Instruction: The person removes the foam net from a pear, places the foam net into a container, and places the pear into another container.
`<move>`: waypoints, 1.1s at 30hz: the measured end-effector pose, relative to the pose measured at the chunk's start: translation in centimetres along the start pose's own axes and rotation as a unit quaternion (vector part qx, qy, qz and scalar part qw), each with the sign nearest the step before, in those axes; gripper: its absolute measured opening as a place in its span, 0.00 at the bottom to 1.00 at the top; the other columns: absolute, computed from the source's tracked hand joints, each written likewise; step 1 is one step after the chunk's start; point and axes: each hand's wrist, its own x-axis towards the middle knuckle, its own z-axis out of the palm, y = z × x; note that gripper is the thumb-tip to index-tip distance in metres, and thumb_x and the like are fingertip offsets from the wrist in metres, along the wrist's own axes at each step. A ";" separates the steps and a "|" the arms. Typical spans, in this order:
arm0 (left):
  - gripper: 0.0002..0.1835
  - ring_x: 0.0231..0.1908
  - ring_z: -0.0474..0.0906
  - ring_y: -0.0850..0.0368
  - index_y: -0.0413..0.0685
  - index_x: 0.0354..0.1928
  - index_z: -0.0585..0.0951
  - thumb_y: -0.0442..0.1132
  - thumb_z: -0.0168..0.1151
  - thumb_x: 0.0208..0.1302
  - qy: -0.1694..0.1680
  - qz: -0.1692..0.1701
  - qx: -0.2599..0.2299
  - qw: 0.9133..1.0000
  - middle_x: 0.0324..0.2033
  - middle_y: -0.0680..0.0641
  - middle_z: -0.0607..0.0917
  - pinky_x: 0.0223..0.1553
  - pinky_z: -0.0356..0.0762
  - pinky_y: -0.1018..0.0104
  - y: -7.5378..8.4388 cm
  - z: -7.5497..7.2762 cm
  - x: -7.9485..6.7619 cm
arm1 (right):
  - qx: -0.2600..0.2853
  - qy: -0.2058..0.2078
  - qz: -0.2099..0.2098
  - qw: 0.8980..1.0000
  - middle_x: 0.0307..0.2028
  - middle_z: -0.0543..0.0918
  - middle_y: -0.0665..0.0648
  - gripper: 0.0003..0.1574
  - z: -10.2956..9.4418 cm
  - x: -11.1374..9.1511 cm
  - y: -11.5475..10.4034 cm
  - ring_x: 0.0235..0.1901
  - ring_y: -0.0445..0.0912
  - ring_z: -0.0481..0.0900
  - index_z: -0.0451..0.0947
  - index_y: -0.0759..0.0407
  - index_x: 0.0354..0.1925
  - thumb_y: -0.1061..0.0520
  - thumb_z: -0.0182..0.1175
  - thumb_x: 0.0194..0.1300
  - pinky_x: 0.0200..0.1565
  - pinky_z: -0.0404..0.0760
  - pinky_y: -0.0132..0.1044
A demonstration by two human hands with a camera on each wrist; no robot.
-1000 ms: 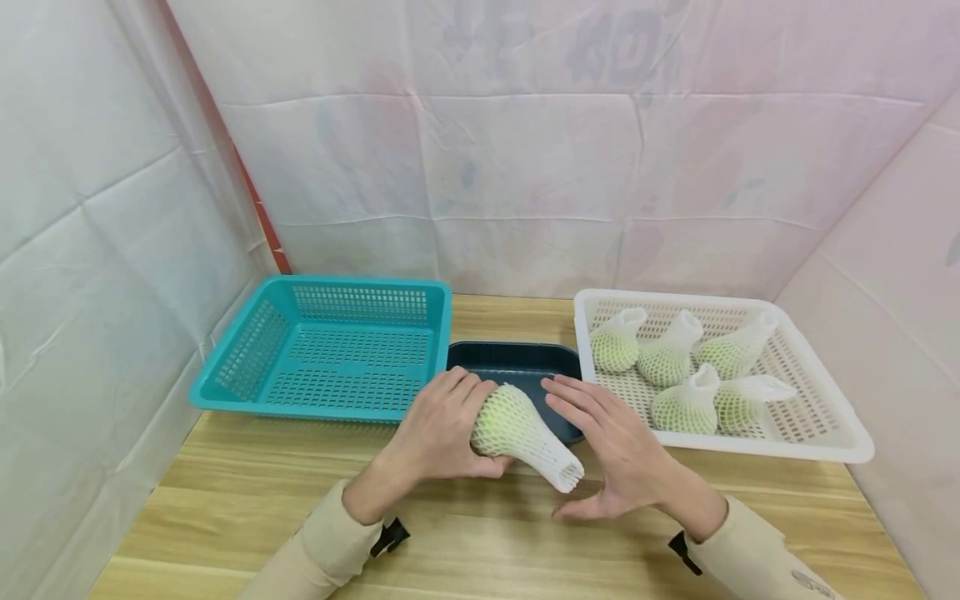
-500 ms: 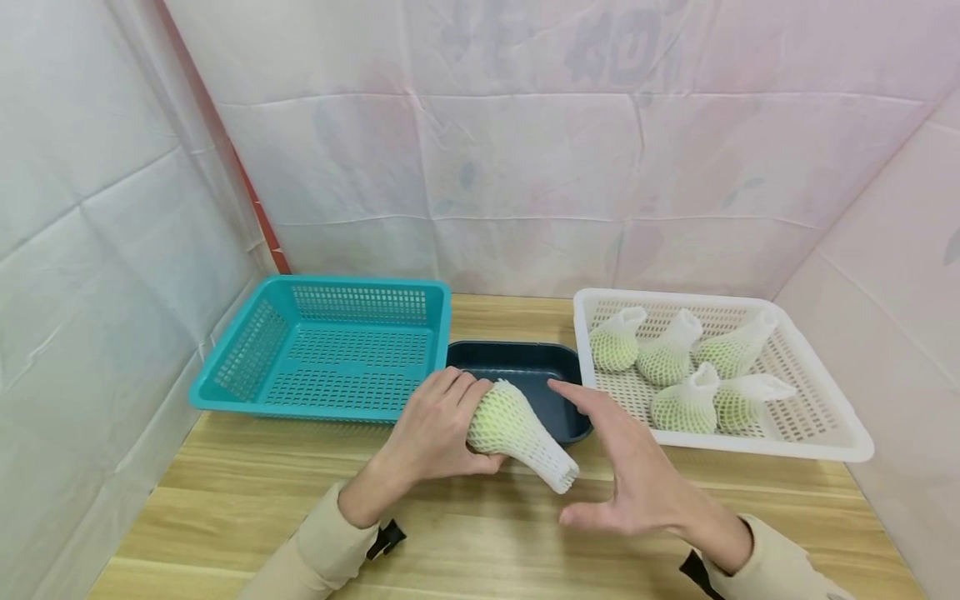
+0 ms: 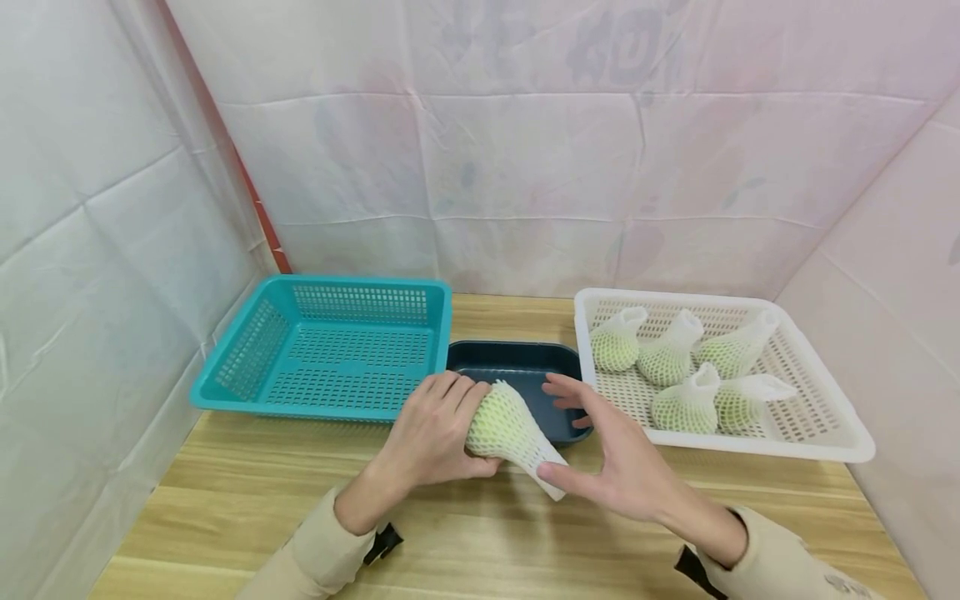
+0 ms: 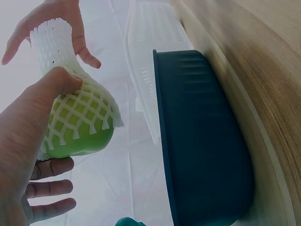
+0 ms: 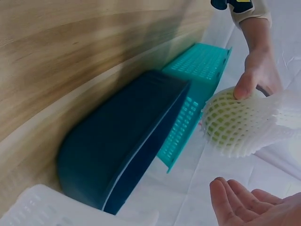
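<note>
Over the front of the dark blue tray (image 3: 517, 357), my left hand (image 3: 429, 433) grips a green fruit (image 4: 89, 141) in a white foam net sleeve (image 3: 513, 429). In the left wrist view the thumb presses on the net, and the fruit's bare green end shows below it. The sleeve's long loose tail points towards my right hand (image 3: 626, 467). That hand is spread, fingers relaxed, with its thumb overlapping the tail in the head view. From the right wrist its fingers (image 5: 240, 200) appear apart from the wrapped fruit.
A teal basket (image 3: 352, 354) with nothing in it stands on the left of the wooden table (image 3: 465, 542). On the right, a white basket (image 3: 813, 408) holds several wrapped fruits (image 3: 684, 408). White sheets (image 3: 525, 167) wall the back and sides.
My right hand first drew back to the right, then came back left so that its thumb lies at the sleeve's tail. The left hand and fruit shifted slightly left.
</note>
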 end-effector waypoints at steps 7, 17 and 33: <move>0.45 0.42 0.83 0.54 0.49 0.49 0.85 0.75 0.76 0.35 0.006 0.003 0.002 1.000 0.40 0.51 0.89 0.47 0.85 0.63 0.2 -0.1 0.0 | 0.025 -0.026 0.039 0.999 0.64 0.84 0.54 0.52 0.7 0.8 -0.1 0.56 0.52 0.85 0.63 0.50 0.77 0.44 0.75 0.62 0.49 0.87 0.38; 0.44 0.42 0.83 0.55 0.48 0.49 0.85 0.73 0.77 0.34 0.011 0.003 -0.003 1.000 0.41 0.51 0.89 0.48 0.86 0.63 0.4 -0.1 0.0 | 0.052 -0.054 0.082 0.994 0.59 0.88 0.56 0.46 1.4 1.8 -0.1 0.52 0.51 0.88 0.69 0.55 0.74 0.42 0.73 0.65 0.45 0.86 0.35; 0.44 0.42 0.84 0.55 0.48 0.48 0.85 0.73 0.77 0.33 0.018 0.011 0.004 1.000 0.40 0.51 0.89 0.49 0.86 0.63 0.7 0.1 0.1 | 0.075 -0.093 0.115 0.986 0.48 0.88 0.55 0.46 2.3 2.8 0.1 0.41 0.40 0.85 0.72 0.59 0.72 0.39 0.73 0.64 0.40 0.86 0.30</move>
